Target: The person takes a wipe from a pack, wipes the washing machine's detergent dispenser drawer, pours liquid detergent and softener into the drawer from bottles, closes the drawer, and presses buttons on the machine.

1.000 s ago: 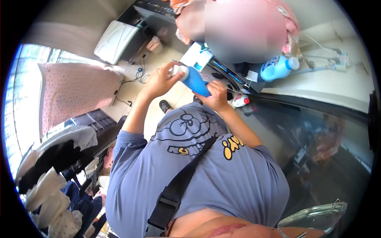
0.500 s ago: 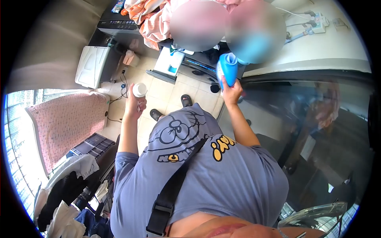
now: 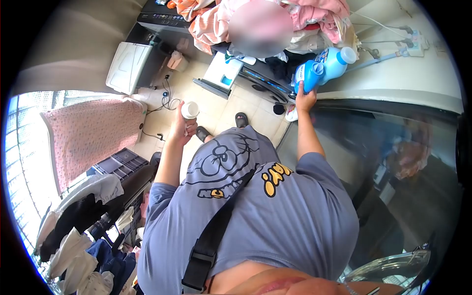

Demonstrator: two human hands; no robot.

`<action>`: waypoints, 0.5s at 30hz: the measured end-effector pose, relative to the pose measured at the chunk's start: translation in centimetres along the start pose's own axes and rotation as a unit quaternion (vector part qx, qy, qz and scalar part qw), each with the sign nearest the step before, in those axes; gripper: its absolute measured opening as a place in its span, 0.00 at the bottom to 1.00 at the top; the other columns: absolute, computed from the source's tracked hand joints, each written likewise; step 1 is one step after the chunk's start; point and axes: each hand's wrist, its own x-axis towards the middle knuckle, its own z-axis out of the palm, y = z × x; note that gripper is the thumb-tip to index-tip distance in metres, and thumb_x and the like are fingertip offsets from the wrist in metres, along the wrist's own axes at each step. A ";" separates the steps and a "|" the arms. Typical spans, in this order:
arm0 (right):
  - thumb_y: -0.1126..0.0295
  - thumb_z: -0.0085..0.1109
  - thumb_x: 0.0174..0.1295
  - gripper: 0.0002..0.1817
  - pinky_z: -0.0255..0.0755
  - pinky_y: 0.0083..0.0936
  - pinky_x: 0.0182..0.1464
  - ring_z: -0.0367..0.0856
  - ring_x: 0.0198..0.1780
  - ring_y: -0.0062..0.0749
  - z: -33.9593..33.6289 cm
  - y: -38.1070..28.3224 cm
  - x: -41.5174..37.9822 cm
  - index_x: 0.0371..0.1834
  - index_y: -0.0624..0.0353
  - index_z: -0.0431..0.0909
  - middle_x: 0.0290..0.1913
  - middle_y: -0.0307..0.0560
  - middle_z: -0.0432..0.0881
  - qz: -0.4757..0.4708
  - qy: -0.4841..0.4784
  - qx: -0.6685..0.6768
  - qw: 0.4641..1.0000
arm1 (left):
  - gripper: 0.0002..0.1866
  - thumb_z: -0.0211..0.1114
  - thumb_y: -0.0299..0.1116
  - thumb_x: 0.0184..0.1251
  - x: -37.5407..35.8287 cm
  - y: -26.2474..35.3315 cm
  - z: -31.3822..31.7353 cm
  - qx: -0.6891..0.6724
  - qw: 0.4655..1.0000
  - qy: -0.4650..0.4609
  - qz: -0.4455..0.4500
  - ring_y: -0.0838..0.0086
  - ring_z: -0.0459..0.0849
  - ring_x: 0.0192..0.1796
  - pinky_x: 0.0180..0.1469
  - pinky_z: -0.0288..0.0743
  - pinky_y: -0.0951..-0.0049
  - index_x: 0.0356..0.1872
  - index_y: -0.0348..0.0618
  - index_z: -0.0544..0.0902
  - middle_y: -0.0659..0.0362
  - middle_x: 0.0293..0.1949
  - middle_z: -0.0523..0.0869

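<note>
My left hand (image 3: 185, 127) is closed around a white cup-like cap (image 3: 190, 110), held out over the tiled floor. Farther right, my right hand (image 3: 306, 98) grips a blue bottle (image 3: 309, 75) whose open top tilts toward the right. Just beyond it stands a second, lighter blue bottle (image 3: 335, 64) with a pale cap, beside the heaped clothes. Between my hands and farther forward, an open drawer (image 3: 221, 72) with blue liquid in one compartment sticks out from the dark machine.
Pink and orange clothes (image 3: 324, 17) are piled on the machines. A white-lidded bin (image 3: 129, 68) stands at the left, near cables on the floor. A pink patterned board (image 3: 98, 137) and hanging clothes (image 3: 78, 221) line the left side. A dark glass panel (image 3: 383, 162) is at right.
My right hand has moved the blue bottle forward and right, next to the lighter blue bottle. The view has shifted, and my left hand still holds the white cap.
</note>
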 end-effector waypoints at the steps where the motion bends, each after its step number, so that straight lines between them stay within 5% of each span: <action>1: 0.46 0.71 0.62 0.26 0.77 0.47 0.49 0.85 0.44 0.59 0.2 -0.1 0.3 0.30 0.63 0.83 0.40 0.60 0.86 -0.012 0.000 -0.015 1.000 | 0.29 0.48 0.68 0.76 -0.3 0.0 0.1 -0.006 1.000 0.002 0.002 0.83 0.57 0.14 0.16 0.47 0.79 0.26 0.55 0.71 0.72 0.15 0.59; 2: 0.44 0.73 0.60 0.28 0.75 0.45 0.54 0.82 0.49 0.56 0.2 0.9 0.2 0.36 0.64 0.83 0.44 0.59 0.82 0.012 -0.050 -0.022 0.998 | 0.29 0.48 0.68 0.76 -0.3 -0.2 -0.1 -0.009 1.000 0.004 0.006 0.83 0.57 0.14 0.16 0.47 0.79 0.26 0.55 0.72 0.72 0.15 0.59; 6: 0.38 0.78 0.51 0.43 0.73 0.40 0.56 0.76 0.51 0.48 -0.2 1.2 -4.1 0.52 0.67 0.75 0.48 0.56 0.77 0.097 0.008 -0.035 0.995 | 0.30 0.49 0.70 0.74 -1.1 -0.5 -0.6 -0.050 0.998 0.002 0.034 0.83 0.55 0.14 0.16 0.47 0.79 0.27 0.56 0.72 0.72 0.15 0.58; 9: 0.42 0.79 0.53 0.36 0.76 0.35 0.46 0.79 0.42 0.37 0.3 1.5 -10.2 0.45 0.63 0.75 0.42 0.47 0.78 0.182 -0.168 -0.039 0.968 | 0.30 0.49 0.72 0.73 -1.6 -0.7 -2.3 -0.089 0.995 0.004 0.048 0.83 0.55 0.14 0.16 0.47 0.79 0.27 0.56 0.72 0.73 0.15 0.58; 11: 0.48 0.79 0.54 0.25 0.78 0.34 0.42 0.82 0.34 0.36 4.6 4.6 -13.8 0.39 0.58 0.81 0.31 0.44 0.83 0.080 -0.310 0.005 0.947 | 0.30 0.50 0.73 0.72 -2.2 -1.0 -2.6 -0.103 0.993 0.018 0.053 0.83 0.55 0.14 0.16 0.46 0.79 0.27 0.56 0.72 0.73 0.14 0.58; 12: 0.53 0.78 0.55 0.20 0.79 0.33 0.42 0.85 0.36 0.33 6.4 2.6 -13.7 0.38 0.57 0.84 0.32 0.46 0.87 0.094 -0.431 -0.022 0.897 | 0.30 0.50 0.73 0.72 -2.4 -1.3 -3.1 -0.111 0.992 0.021 0.055 0.83 0.55 0.14 0.15 0.46 0.79 0.27 0.56 0.72 0.73 0.14 0.58; 14: 0.56 0.76 0.57 0.19 0.80 0.33 0.42 0.87 0.37 0.32 13.1 2.4 -15.1 0.42 0.60 0.85 0.36 0.46 0.89 0.071 -0.502 0.059 0.860 | 0.31 0.49 0.72 0.73 -3.1 -2.2 -4.3 -0.124 0.990 0.035 0.058 0.83 0.55 0.13 0.15 0.46 0.79 0.30 0.54 0.74 0.73 0.15 0.58; 15: 0.60 0.73 0.59 0.16 0.80 0.30 0.38 0.86 0.34 0.29 16.3 1.1 -14.8 0.44 0.59 0.86 0.36 0.43 0.89 0.162 -0.510 0.123 0.836 | 0.31 0.49 0.71 0.74 -3.4 -2.7 -4.9 -0.128 0.989 0.044 0.060 0.83 0.55 0.13 0.15 0.47 0.79 0.33 0.52 0.76 0.72 0.15 0.59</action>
